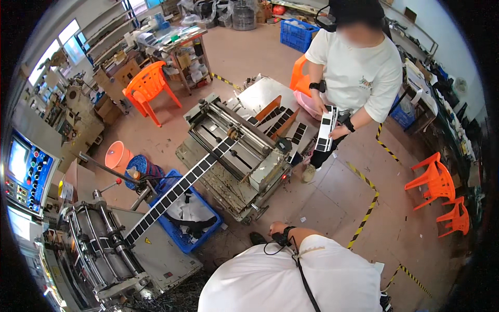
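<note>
My right hand (278, 228) is in front of my body at the lower middle, with a black band on the wrist. Its fingers are small and foreshortened, so their grip is unclear. My left hand is out of sight. Ahead and to the left, a long white strip with black rectangles (179, 188) runs from a roller machine (106, 244) up to a wheeled machine with metal rails (234, 140); my hand touches neither. Beyond that, a co-worker (358, 78) holds a white piece with black rectangles (326, 130) in both hands.
Under the strip stands a blue crate (179, 242) with white and black scraps. Cut pieces (280, 122) lie on the wheeled machine's far table. Left are an orange bucket (118, 157) and control panel (28, 174). Orange chairs (434, 177) stand right, past yellow-black floor tape (367, 218).
</note>
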`<action>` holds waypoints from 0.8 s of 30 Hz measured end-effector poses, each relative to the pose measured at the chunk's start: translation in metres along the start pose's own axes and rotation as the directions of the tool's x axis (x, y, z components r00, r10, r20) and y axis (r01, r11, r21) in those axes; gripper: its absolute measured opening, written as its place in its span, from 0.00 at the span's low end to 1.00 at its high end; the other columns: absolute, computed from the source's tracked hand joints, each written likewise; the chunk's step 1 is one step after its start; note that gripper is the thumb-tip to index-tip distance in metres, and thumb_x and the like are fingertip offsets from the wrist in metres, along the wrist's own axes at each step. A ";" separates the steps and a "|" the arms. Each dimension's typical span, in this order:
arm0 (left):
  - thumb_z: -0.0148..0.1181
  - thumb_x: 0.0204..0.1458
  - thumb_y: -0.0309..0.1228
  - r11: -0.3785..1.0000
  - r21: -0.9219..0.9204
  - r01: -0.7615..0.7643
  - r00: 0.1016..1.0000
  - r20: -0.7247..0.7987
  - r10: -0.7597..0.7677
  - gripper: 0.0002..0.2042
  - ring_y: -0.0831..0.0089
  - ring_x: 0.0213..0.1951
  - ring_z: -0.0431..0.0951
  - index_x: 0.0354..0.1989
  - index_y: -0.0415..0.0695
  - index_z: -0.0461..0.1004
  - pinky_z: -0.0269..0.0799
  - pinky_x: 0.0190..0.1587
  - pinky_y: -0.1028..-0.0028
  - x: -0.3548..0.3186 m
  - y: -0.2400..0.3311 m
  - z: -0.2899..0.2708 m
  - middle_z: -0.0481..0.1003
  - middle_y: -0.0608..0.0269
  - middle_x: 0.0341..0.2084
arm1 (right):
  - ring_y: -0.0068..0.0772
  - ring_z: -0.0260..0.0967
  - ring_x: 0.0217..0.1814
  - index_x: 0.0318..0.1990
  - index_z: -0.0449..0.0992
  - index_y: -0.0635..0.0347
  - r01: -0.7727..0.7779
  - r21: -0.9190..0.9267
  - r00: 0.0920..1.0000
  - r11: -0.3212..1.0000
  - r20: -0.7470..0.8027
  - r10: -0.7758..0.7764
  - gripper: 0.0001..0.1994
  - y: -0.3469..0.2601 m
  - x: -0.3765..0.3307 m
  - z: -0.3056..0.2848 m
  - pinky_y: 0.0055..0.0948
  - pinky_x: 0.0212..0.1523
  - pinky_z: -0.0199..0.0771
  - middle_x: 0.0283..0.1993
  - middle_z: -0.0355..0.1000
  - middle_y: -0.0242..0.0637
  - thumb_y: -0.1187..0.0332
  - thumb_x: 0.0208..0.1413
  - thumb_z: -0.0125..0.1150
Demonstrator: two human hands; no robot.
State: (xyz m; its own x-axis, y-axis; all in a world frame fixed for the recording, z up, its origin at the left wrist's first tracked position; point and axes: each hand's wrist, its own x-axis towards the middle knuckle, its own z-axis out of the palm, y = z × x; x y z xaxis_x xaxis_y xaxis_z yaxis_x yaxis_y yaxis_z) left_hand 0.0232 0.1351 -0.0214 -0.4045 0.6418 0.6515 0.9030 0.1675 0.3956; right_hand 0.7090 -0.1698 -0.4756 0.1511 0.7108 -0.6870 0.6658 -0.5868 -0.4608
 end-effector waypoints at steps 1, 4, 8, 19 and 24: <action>0.43 0.67 0.39 1.000 0.004 0.002 1.000 0.001 -0.002 0.19 0.62 0.52 0.74 0.62 0.43 0.66 0.70 0.53 0.64 0.000 -0.001 0.000 0.72 0.54 0.54 | 0.53 0.76 0.40 0.36 0.82 0.62 -0.014 -0.001 1.000 1.000 0.007 0.014 0.21 0.002 0.000 -0.001 0.43 0.44 0.74 0.37 0.77 0.53 0.51 0.47 0.59; 0.44 0.67 0.38 1.000 0.019 -0.002 1.000 0.013 0.002 0.20 0.62 0.53 0.73 0.62 0.43 0.66 0.70 0.54 0.64 -0.001 -0.007 -0.001 0.71 0.53 0.55 | 0.53 0.76 0.39 0.35 0.82 0.62 0.014 0.043 1.000 0.999 -0.011 -0.013 0.20 0.005 -0.011 -0.009 0.43 0.43 0.74 0.36 0.77 0.53 0.52 0.46 0.60; 0.44 0.67 0.38 1.000 0.015 -0.010 1.000 0.030 0.010 0.20 0.62 0.54 0.73 0.64 0.44 0.65 0.70 0.54 0.63 0.001 -0.012 0.003 0.71 0.53 0.56 | 0.53 0.76 0.38 0.34 0.81 0.63 -0.017 0.084 0.999 0.996 -0.041 0.020 0.19 0.016 -0.016 -0.014 0.44 0.43 0.74 0.35 0.77 0.54 0.54 0.45 0.60; 0.48 0.65 0.34 0.887 0.155 -0.434 0.899 0.007 0.439 0.19 0.51 0.55 0.72 0.62 0.39 0.67 0.68 0.56 0.59 -0.029 -0.018 0.034 0.72 0.48 0.55 | 0.55 0.76 0.42 0.35 0.81 0.66 -0.117 0.172 0.989 0.978 -0.068 0.130 0.18 0.031 -0.058 -0.033 0.44 0.47 0.74 0.37 0.77 0.55 0.57 0.48 0.62; 0.50 0.63 0.35 0.900 0.226 -0.372 0.920 -0.035 0.389 0.19 0.53 0.56 0.72 0.60 0.39 0.69 0.67 0.57 0.59 -0.039 0.029 0.035 0.72 0.49 0.55 | 0.56 0.75 0.44 0.38 0.81 0.64 -0.141 0.080 0.990 0.987 -0.019 0.143 0.20 0.056 -0.042 -0.018 0.45 0.49 0.73 0.41 0.77 0.55 0.53 0.51 0.59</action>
State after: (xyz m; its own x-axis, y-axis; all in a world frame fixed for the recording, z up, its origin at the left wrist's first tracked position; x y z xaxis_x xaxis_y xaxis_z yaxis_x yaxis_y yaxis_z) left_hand 0.0704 0.1414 -0.0578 -0.0259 0.6298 0.7764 0.9962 0.0811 -0.0326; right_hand 0.7532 -0.2253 -0.4624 0.2585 0.6270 -0.7349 0.5775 -0.7102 -0.4028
